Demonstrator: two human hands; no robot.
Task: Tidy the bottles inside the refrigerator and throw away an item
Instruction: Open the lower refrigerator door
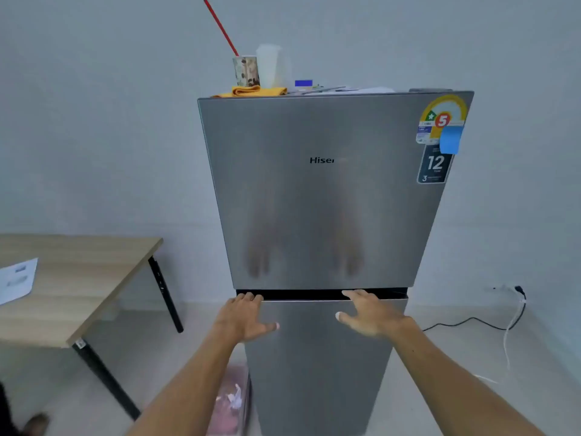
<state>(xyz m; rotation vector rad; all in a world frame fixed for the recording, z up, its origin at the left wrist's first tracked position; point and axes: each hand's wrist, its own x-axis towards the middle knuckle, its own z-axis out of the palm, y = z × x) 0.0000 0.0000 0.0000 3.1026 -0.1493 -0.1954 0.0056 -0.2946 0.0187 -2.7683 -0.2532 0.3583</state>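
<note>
Nearest the camera, two bare forearms reach forward. The left hand and the right hand both lie spread against the top of the lower door of the refrigerator, fingertips curling toward the dark recessed gap between the two doors. Neither hand holds anything; the fingers are open and splayed, with thumbs pointing inward toward each other.

The step in hand looks to be opening the lower compartment. To do it well, hook the fingers fully into the recess, pull from the side away from the hinge, and stand clear so the door swings free. I cannot tell which side the hinge is on. The bottles are not visible: both doors are closed, so they are presumably inside.

Low on the floor, just beside the refrigerator's left flank, stands one pinkish bin, blurred, likely where the discarded item goes.

Further off, one wooden table stands to the left with one sheet of paper on it. One power cable trails along the floor at right.

On top of the refrigerator: one patterned cup with one red straw, one translucent cup, one yellow cloth, and one small blue object. Two stickers sit on the upper door's right corner.
</note>
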